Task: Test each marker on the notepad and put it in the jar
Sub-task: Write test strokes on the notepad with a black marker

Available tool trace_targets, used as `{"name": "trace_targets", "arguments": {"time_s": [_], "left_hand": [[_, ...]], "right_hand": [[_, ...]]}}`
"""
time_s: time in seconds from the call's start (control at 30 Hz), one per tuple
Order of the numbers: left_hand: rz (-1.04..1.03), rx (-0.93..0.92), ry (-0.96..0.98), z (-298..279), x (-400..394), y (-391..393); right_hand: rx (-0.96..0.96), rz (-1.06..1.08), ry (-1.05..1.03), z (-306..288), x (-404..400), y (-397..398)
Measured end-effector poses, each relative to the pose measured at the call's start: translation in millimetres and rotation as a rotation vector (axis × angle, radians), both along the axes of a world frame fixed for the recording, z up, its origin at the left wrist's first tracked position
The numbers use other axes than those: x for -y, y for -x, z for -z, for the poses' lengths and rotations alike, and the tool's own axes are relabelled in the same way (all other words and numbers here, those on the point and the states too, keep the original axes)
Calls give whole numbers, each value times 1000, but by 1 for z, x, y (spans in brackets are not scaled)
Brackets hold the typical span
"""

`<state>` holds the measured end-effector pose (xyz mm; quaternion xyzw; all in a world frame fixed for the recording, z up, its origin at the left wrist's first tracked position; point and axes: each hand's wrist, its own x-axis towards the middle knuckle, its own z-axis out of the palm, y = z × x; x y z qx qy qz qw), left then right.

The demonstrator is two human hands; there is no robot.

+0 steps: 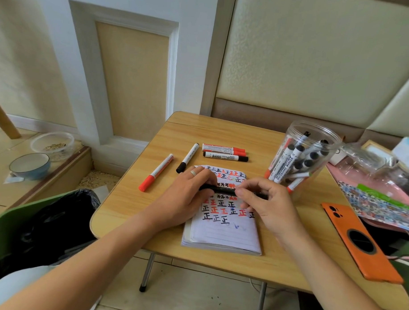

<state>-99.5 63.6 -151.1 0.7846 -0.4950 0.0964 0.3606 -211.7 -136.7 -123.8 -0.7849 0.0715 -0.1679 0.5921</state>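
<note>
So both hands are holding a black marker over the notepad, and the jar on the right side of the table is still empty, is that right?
Not quite. In the head view, both hands, left hand and right hand, do hold the black marker over the notepad, but the jar already holds several markers.

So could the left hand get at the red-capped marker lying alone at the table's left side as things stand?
Probably yes, once freed: the left hand now grips a black marker together with the right hand. The red-capped marker lies just beyond it on bare wooden table, with nothing between.
</note>
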Motion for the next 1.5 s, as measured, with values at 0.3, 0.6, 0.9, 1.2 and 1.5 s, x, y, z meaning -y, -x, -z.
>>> {"name": "trace_targets", "arguments": {"time_s": [0.3,0.6,0.9,1.2,1.5], "left_hand": [[61,-69,-67,3,0,-1],[94,-41,-19,2,-1,0],[85,-27,-36,5,0,-3],[85,-40,-60,8,0,-4],[-126,66,-155,12,3,-3]], "right_hand": [[22,-54,372,9,-6,1],[64,-9,414,13,-17,-1],[69,-15,404,15,-20,-3],[61,-48,478,13,-18,-4],[180,60,204,-10,-16,-11]]}}
